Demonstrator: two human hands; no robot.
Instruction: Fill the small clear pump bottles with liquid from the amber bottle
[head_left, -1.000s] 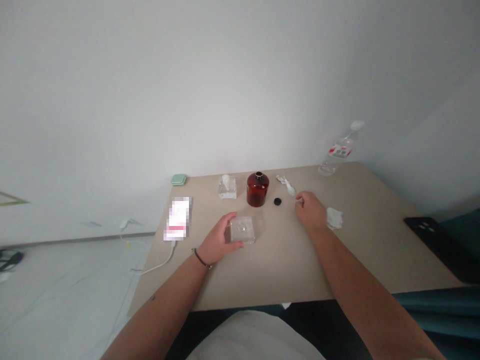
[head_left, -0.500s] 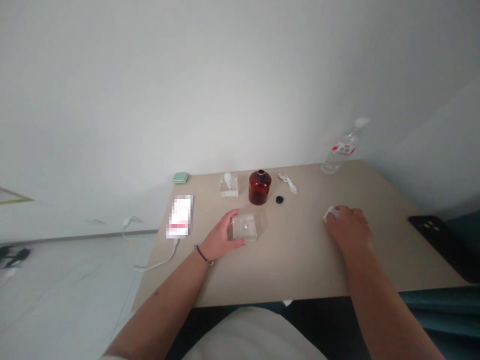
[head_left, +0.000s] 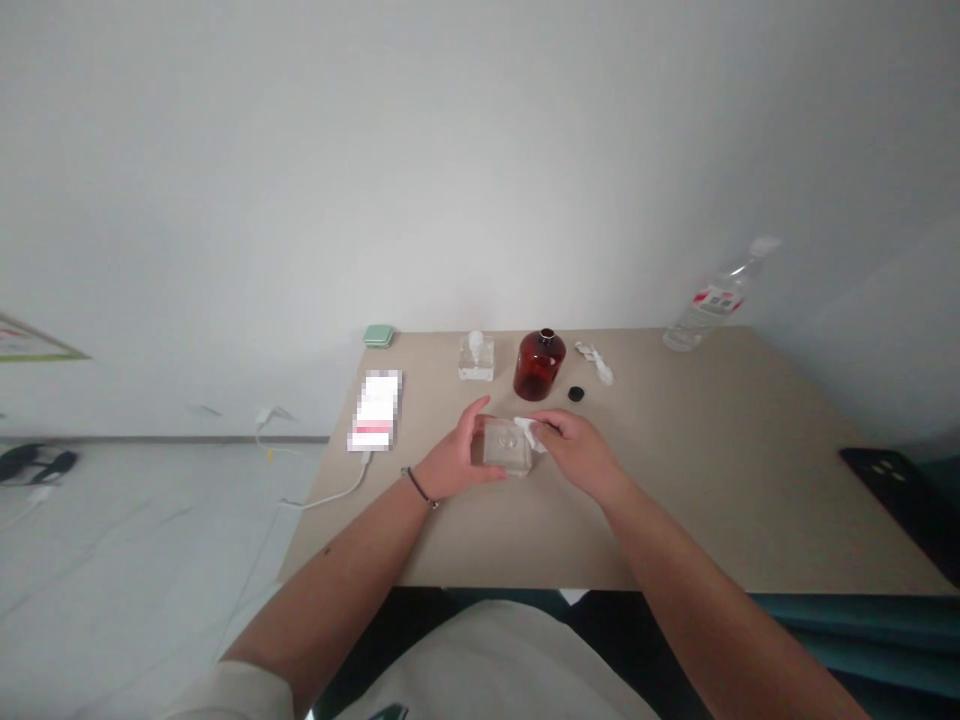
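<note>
The left hand [head_left: 454, 458] clasps a square clear glass container [head_left: 507, 447] near the middle of the tabletop [head_left: 757, 480], and the right hand [head_left: 579, 452] pinches a white tissue [head_left: 529, 433] against its upper right corner. Behind them stand a dark amber glass bottle [head_left: 540, 365] with an uncapped mouth, a black cap [head_left: 576, 394] lying just beside it, and a small clear square container [head_left: 476, 358] holding something white. A plastic water bottle [head_left: 709, 305] stands at the back right corner. Open tabletop stretches right of the hands, and the front edge runs close below them.
</note>
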